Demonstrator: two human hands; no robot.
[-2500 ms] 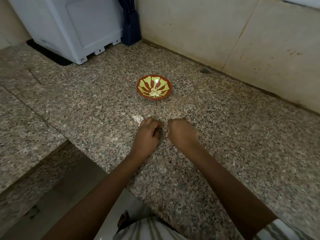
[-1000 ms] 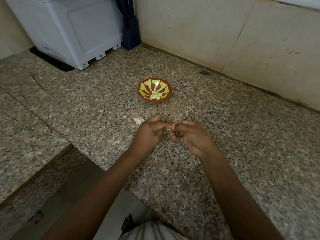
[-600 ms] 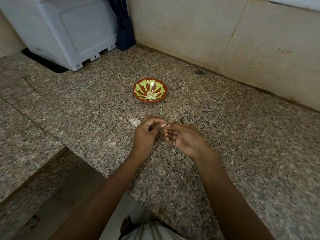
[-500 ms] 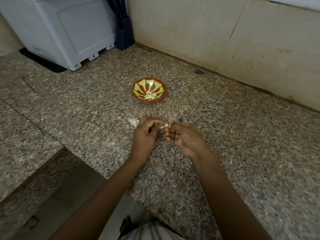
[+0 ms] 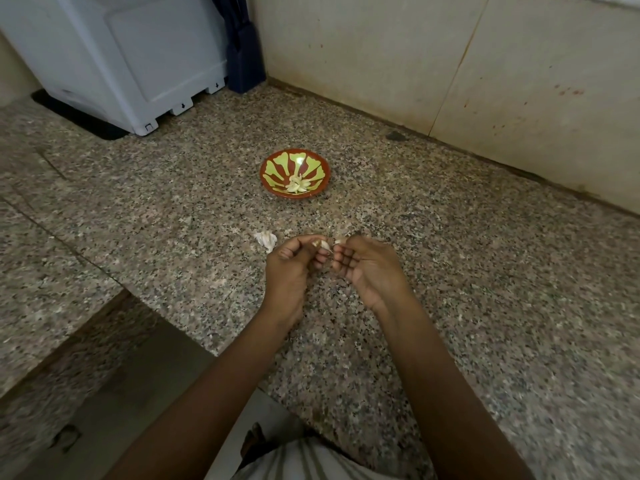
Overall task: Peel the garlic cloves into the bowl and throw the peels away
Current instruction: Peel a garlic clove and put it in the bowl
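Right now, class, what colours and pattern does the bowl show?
The bowl is red-brown with green radiating stripes; head view.

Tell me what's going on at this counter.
A person is peeling garlic over the granite counter. The left hand pinches a garlic clove while the right hand pinches at its skin. Peeled cloves already lie in the red-and-green bowl; a small heap of peels sits beside the left hand.

Dim, soft light fills the scene; one small bright glare spot sits inside the bowl (image 5: 273,168), so light falls from above. Nearer than the bowl, toward the bottom edge, the counter (image 5: 485,341) turns darker and slightly blurred, and the wall (image 5: 346,46) seams behind the bowl lean from wide-angle distortion.
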